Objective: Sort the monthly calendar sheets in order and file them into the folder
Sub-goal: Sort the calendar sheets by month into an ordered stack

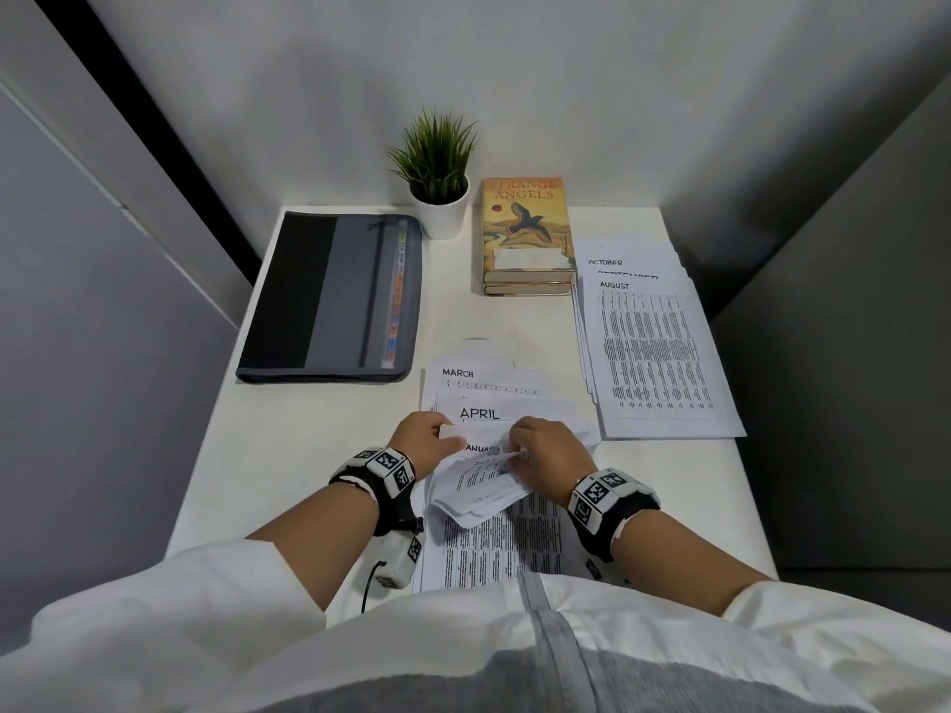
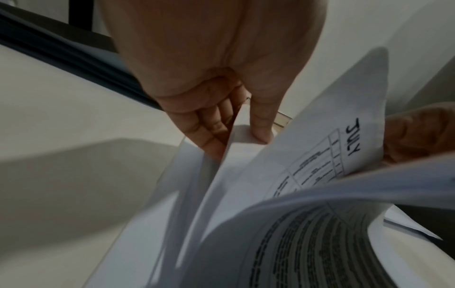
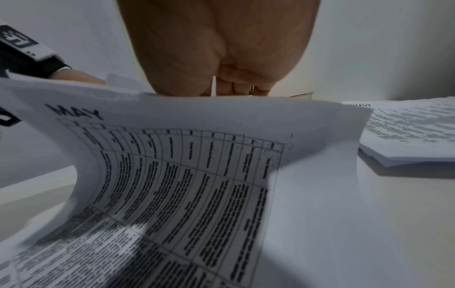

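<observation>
At the near edge of the white counter [image 1: 288,403], a person's left hand [image 1: 424,440] and right hand [image 1: 550,450] leaf through a loose stack of calendar sheets [image 1: 489,537], each grip pinching curled pages between thumb and fingers. Only the left wrist view reveals the JULY sheet [image 2: 354,136]; only the right wrist view shows the MAY sheet [image 3: 172,155]. The closed folder [image 1: 334,295] lies near the counter's far left corner; the AUGUST pile [image 1: 653,352] lies along its right edge.
</observation>
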Motion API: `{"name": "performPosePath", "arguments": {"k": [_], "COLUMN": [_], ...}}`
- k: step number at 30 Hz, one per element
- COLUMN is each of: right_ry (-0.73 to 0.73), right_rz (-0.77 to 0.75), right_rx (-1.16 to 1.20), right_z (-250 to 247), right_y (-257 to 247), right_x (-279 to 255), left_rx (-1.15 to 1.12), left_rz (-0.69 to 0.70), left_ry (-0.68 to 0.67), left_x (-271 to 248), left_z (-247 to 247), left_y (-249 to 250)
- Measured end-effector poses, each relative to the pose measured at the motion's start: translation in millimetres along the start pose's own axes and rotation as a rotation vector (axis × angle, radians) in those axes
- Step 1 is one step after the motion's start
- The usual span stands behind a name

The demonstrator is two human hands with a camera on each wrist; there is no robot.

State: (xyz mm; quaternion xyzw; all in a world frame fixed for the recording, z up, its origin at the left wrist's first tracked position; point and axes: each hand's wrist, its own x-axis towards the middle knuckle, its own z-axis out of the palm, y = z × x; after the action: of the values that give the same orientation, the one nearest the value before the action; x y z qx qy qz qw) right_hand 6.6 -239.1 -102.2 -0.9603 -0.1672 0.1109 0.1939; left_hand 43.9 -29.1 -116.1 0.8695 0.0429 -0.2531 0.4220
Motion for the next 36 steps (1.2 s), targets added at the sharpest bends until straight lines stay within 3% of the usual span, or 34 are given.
{"name": "performPosePath", "arguments": {"k": [10, 16, 20, 22, 26, 36], "right_ry": [0.007, -0.027, 0.003, 0.016, -0.013, -0.016], "right_rz": [-0.001, -0.004, -0.044, -0.046, -0.05, -0.089], "right_rx": [0.038, 0.042, 0.002, 0.016, 0.028, 0.026], "right_z": [4, 6, 2, 1, 1, 8], "right_y": [4, 7, 7, 7, 8, 12], "right_x": [-5, -3, -3, -5, -4, 0], "left_rx": [-0.084, -0.168, 0.028, 0.036, -0.019, -0.086], "left_rz": [-0.015, 0.008, 0.046, 0.042, -0.01, 0.019], "left_ry": [0.049, -0.229, 0.042, 0.101, 0.074, -0.052], "left_x": [-1, -8, 1, 4, 7, 8], "left_z": [-7, -10, -9, -8, -6, -3], "left_y": [2, 10, 5, 1, -4, 0]}}
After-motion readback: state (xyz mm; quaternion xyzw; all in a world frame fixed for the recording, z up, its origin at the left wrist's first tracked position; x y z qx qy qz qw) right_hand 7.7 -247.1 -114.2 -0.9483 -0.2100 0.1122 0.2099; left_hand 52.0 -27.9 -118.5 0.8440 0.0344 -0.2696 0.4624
